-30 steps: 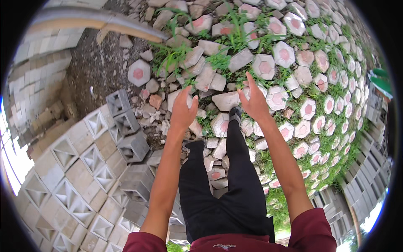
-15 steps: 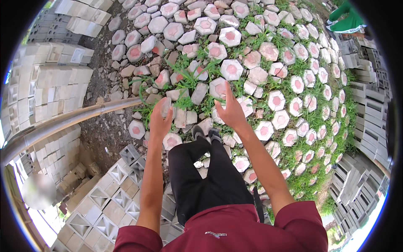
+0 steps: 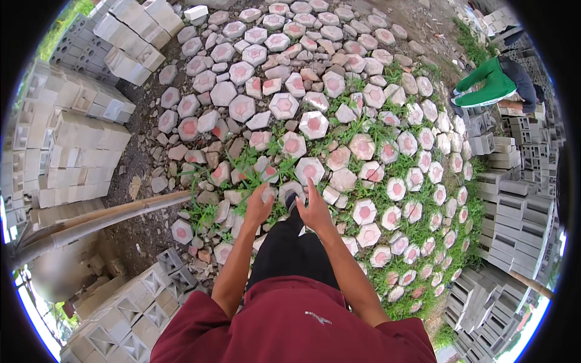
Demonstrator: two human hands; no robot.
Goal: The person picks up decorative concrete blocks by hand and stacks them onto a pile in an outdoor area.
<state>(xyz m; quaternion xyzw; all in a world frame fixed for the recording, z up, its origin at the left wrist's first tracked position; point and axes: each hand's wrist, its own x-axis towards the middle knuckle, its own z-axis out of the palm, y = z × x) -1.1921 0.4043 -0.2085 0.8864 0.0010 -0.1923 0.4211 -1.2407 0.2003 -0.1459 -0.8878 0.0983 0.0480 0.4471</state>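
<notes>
Both arms reach forward over a ground of hexagonal paving stones (image 3: 313,124) with reddish centres. My left hand (image 3: 259,209) is held out with nothing in it, its thumb apart from the fingers. Beside it, my right hand (image 3: 316,213) is empty too, with the index finger extended and the thumb spread. The fingers of the right hand overlap the view of a pale hexagonal paver (image 3: 309,171), but seem to be in the air above it. Between the hands shows a dark shoe (image 3: 292,201) of mine, below black trousers (image 3: 290,257).
Stacked pale concrete blocks (image 3: 88,148) line the left, with patterned vent blocks (image 3: 130,308) at lower left. A long pole (image 3: 121,213) juts in from the left. Grey blocks (image 3: 514,212) are piled at right, near a bent-over person in green trousers (image 3: 487,85). Grass and rubble lie between pavers.
The ground has shifted downward in view as I move forward, and one foot is now ahead. My hands are closer together and lower in view. More of the other person shows.
</notes>
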